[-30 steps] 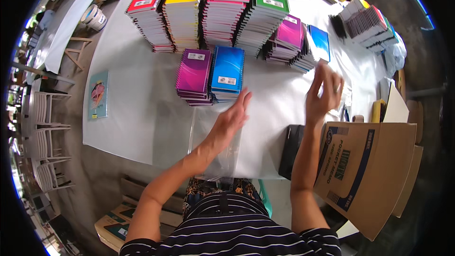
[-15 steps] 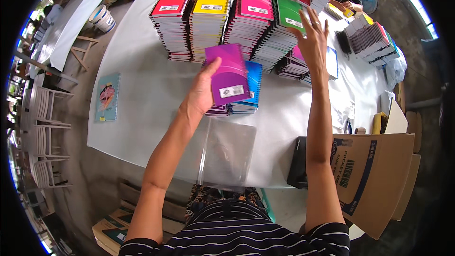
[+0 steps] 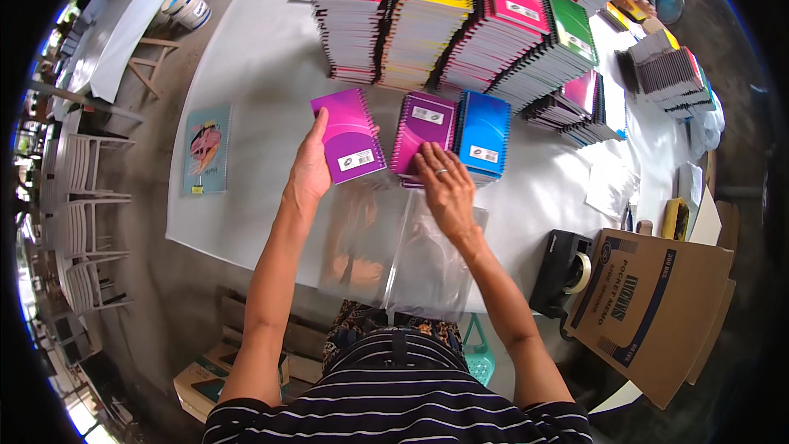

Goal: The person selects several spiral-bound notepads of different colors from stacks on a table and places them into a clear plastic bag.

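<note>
My left hand [image 3: 311,163] grips a purple spiral notebook [image 3: 343,133] by its left edge, thumb on the cover, holding it above the white table. My right hand [image 3: 448,193] lies with its fingers on the lower part of a short stack of purple notebooks [image 3: 409,146]. Beside that stack, on its right, stands a short stack of blue notebooks [image 3: 485,127]. Clear plastic sleeves [image 3: 431,259] lie just below my hands, near the table's front edge. Tall stacks of red [image 3: 353,12], yellow [image 3: 436,20], pink [image 3: 505,20] and green notebooks [image 3: 567,25] stand behind.
A teal notebook [image 3: 218,127] lies at the table's left. On the right are a black tape dispenser [image 3: 552,271], an open cardboard box [image 3: 612,312] and more stacked notebooks [image 3: 670,74]. A co-worker's hand [image 3: 645,6] shows at the far right.
My left hand has carried the purple notebook left, away from the short stacks. My right hand has come down from near the green stack onto the purple stack. The view has shifted.
</note>
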A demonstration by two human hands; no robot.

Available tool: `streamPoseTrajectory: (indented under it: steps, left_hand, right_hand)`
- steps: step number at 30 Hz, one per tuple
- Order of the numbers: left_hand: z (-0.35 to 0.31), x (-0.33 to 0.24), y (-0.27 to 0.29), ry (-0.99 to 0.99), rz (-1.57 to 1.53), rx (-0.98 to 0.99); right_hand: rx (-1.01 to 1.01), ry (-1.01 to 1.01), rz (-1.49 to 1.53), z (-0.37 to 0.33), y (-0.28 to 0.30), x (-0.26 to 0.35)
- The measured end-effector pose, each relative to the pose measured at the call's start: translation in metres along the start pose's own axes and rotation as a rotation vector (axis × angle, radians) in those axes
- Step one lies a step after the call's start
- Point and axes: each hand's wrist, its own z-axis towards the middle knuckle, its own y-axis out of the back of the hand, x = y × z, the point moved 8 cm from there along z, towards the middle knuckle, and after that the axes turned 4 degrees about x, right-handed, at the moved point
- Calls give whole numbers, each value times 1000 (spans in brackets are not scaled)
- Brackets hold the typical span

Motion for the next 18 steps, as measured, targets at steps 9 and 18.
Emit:
streamPoseTrajectory:
  steps: [9,18]
  left_hand:
    - [-13,28,-42,126,-122,212]
    - [5,38,-44,187,-36,172]
  right_hand:
    - [-35,122,195,23,46,67]
    - [-14,-251,-148,-37,36,-68]
